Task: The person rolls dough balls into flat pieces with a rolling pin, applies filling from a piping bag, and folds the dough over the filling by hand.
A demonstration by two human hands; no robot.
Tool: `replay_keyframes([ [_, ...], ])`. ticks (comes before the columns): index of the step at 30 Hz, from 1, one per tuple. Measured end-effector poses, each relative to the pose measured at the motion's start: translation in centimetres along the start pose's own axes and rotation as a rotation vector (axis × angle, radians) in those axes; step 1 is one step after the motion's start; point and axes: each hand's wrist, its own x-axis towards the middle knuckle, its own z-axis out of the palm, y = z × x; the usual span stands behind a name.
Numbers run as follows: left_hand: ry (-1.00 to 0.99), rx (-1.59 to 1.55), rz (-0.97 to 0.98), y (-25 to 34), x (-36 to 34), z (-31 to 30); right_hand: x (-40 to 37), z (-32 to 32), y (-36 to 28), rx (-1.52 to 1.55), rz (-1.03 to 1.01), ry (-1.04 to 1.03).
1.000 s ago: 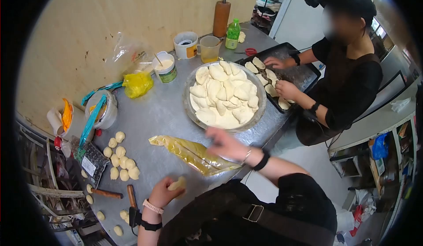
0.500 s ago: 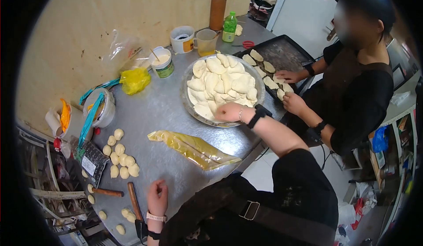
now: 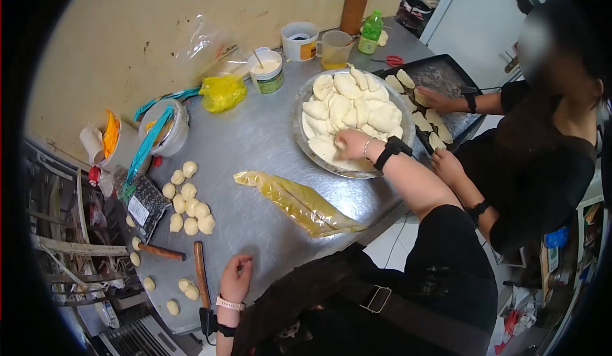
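My right hand (image 3: 352,144) reaches into the front of a wide metal basin (image 3: 299,140), its fingers closed on a flat dough piece (image 3: 340,146) that they partly hide. Many pale, floury dough pieces (image 3: 382,117) are heaped in the basin, with loose flour (image 3: 349,164) below my hand. My left hand (image 3: 236,279) rests at the near edge of the steel table (image 3: 268,145), fingers curled in with nothing visible in them. Beside it lies a wooden-handled tool (image 3: 201,273). A yellowish plastic-wrapped bundle (image 3: 299,204) lies between my hands.
A co-worker's hand (image 3: 440,101) touches dough pieces on a black tray (image 3: 468,75); the other hand (image 3: 448,166) is by its near edge. Small dough balls (image 3: 190,208), a black bag (image 3: 141,206), tubs (image 3: 266,72), a jug (image 3: 336,50) and a green bottle (image 3: 370,32) stand or lie around.
The view has shifted, so the table things appear farther right. My right hand has moved slightly back within the basin, showing more flour. The co-worker's nearer hand has drawn off the dough pieces.
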Motion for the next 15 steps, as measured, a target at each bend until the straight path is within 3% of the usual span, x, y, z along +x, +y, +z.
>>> replay_keyframes([
  [2, -0.008, 0.018, -0.005, 0.2, -0.1, -0.1, -0.8, -1.1, -1.7, 0.121, 0.123, -0.306],
  [5, -0.032, 0.058, 0.027, 0.6, 0.2, 0.5, 1.4, 1.6, 1.3, -0.509, 0.111, -0.241],
  [7, -0.064, 0.059, 0.036, 0.5, 0.5, 0.8, 0.3, 2.8, 0.6, -0.441, 0.068, -0.326],
  [9, -0.051, 0.057, 0.051, 0.4, 0.7, 0.8, -0.3, 1.9, -1.3, -0.01, 0.188, -0.361],
  [10, -0.038, 0.055, 0.051, 0.2, 0.5, 0.7, -1.0, 0.2, -2.8, 0.153, 0.346, -0.444],
  [11, -0.017, 0.07, 0.091, -0.5, 0.8, 0.8, -0.8, 2.3, 0.5, -0.104, 0.062, -0.15],
  [12, 0.021, 0.09, 0.111, -1.7, 1.1, 0.7, -0.9, 1.7, 0.3, -0.282, 0.021, -0.177],
  [13, 0.04, 0.151, 0.113, -2.3, 1.5, 0.6, -0.6, 3.0, 1.1, -0.117, 0.142, -0.111],
  [14, 0.067, 0.22, 0.1, -2.7, 2.5, 0.2, -2.0, 1.2, -2.5, 0.229, 0.366, -0.303],
  [15, 0.147, 0.246, 0.09, -3.3, 3.2, -0.3, -1.6, 1.8, -1.5, 0.082, 0.216, -0.287],
])
